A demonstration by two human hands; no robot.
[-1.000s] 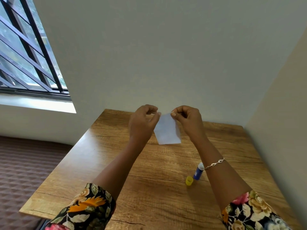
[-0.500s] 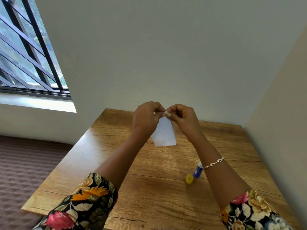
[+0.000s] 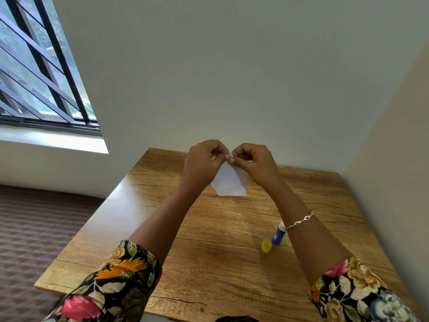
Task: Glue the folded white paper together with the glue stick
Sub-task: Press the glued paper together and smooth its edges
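The folded white paper [image 3: 228, 182] hangs in the air above the far part of the wooden table [image 3: 209, 252]. My left hand [image 3: 204, 162] and my right hand [image 3: 251, 162] pinch its top edge together, fingertips almost touching each other. The blue glue stick [image 3: 279, 233] lies uncapped on the table to the right, partly hidden behind my right forearm. Its yellow cap [image 3: 266, 246] stands just beside it, nearer to me.
White walls close the table in at the back and on the right [image 3: 383, 159]. A barred window [image 3: 34, 66] is at the upper left. Brown textured floor [image 3: 34, 228] lies to the left of the table.
My hands have come together at the paper's top edge, from holding its two upper corners apart. The paper now hangs narrower between them.
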